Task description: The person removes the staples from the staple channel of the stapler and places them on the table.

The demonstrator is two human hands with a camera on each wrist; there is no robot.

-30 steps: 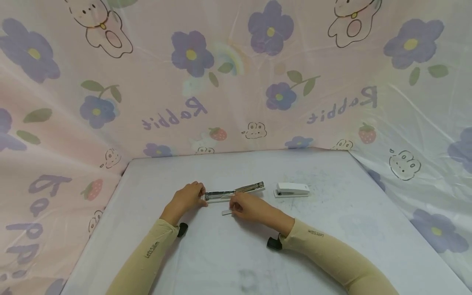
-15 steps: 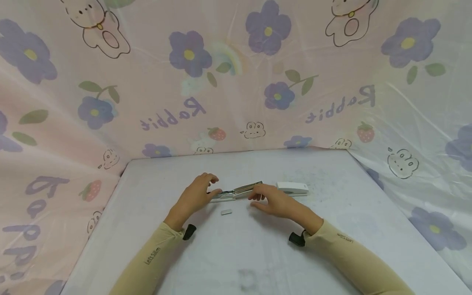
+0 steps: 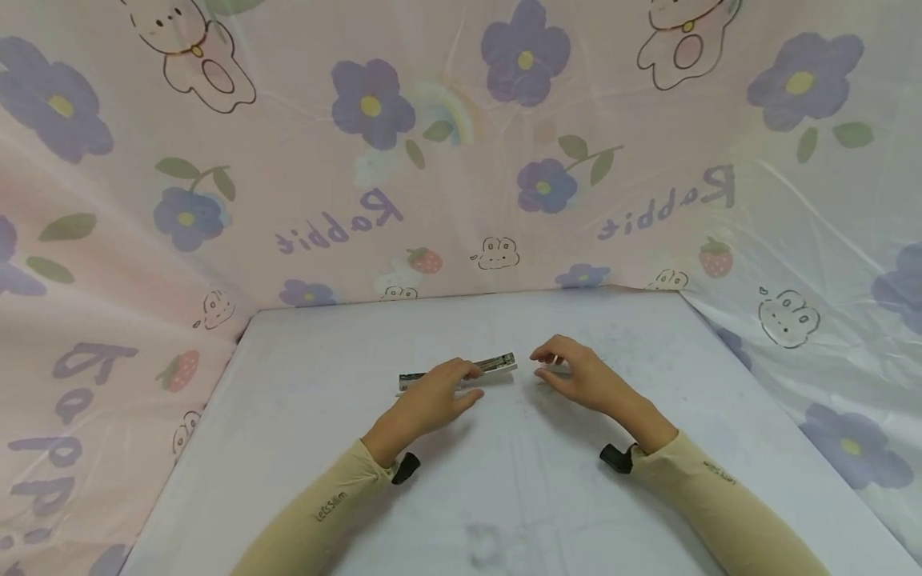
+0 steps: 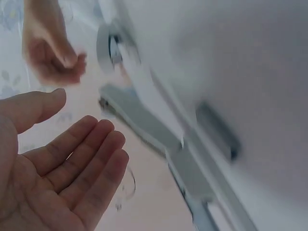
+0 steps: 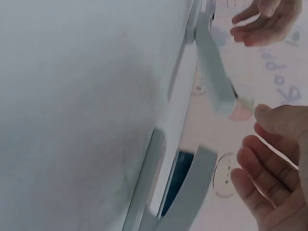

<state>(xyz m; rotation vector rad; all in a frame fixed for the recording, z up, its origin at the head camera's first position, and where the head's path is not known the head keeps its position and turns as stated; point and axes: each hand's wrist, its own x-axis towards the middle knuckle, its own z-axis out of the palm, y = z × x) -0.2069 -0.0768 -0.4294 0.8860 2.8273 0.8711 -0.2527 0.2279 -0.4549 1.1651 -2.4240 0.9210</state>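
A white stapler (image 3: 501,365) lies spread open on the table, its metal magazine showing. My left hand (image 3: 430,398) is over its middle with fingers extended and holds nothing. In the left wrist view, that palm is empty beside the stapler's raised arm (image 4: 144,122). My right hand (image 3: 585,374) hovers in front of a second white stapler, a closed one, and hides most of it in the head view. The right wrist view shows this closed stapler (image 5: 190,187) near the loosely bent, empty fingers. A small grey staple strip (image 4: 217,130) lies near the open stapler, hidden by my left hand in the head view.
The white table (image 3: 504,496) has grey smudges near its front. A patterned curtain (image 3: 461,160) with flowers and rabbits rises behind the table and along its sides. Black wrist mounts (image 3: 406,468) sit at both cuffs.
My right hand has let go of the staple strip, left it on the table, and moved right to the closed stapler. My left hand has left the open stapler's left end and moved right.
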